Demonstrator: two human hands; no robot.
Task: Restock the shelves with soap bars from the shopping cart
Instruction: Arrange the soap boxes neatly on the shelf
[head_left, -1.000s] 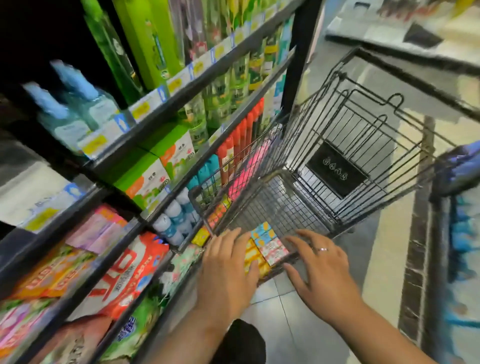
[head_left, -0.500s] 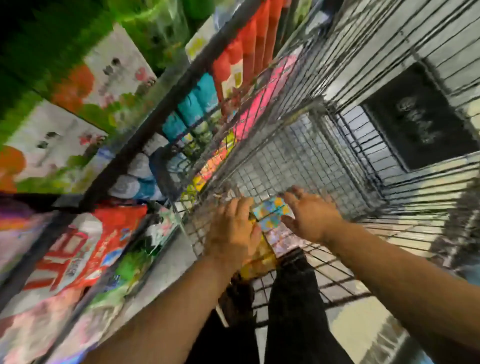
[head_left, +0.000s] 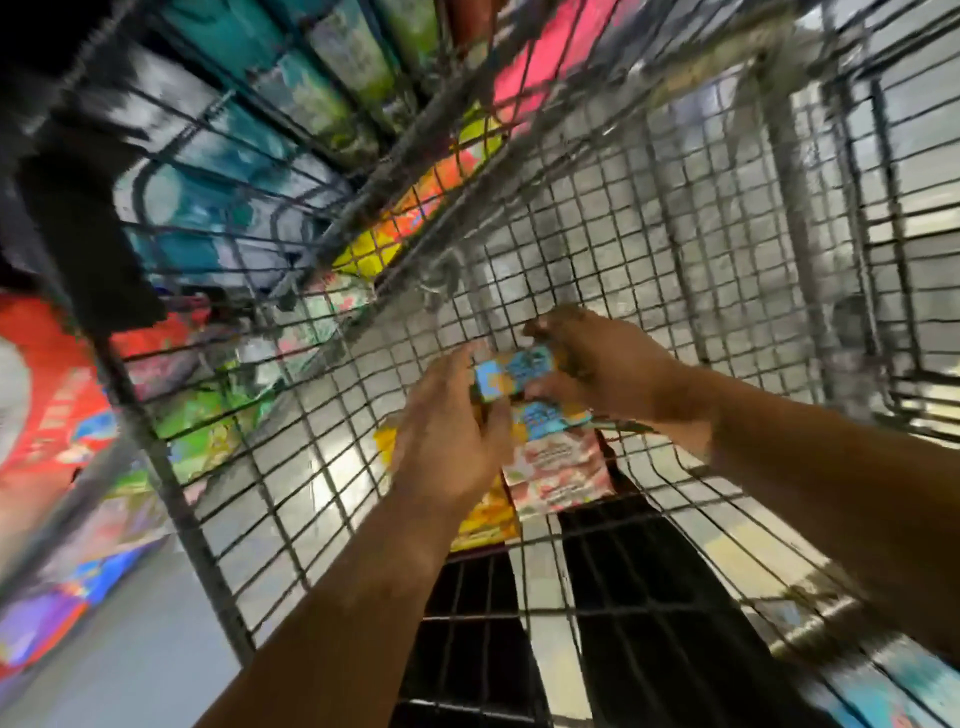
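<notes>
Both my hands are down inside the wire shopping cart. My left hand and my right hand grip the two ends of a blue and yellow soap bar box, lifted slightly above the pile. Under it lie another blue box, a pink and white soap box and a yellow one on the cart's mesh floor. My left hand covers part of the yellow boxes.
Shelves with colourful packs, red bags and teal bottles run along the left, close behind the cart's left wall. Dark trouser legs show through the cart's near end. Grey floor lies at lower left. The frame is blurred.
The view has dropped closer into the cart. My hands went from resting on the pile of boxes to gripping the top blue box at both ends and raising it a little.
</notes>
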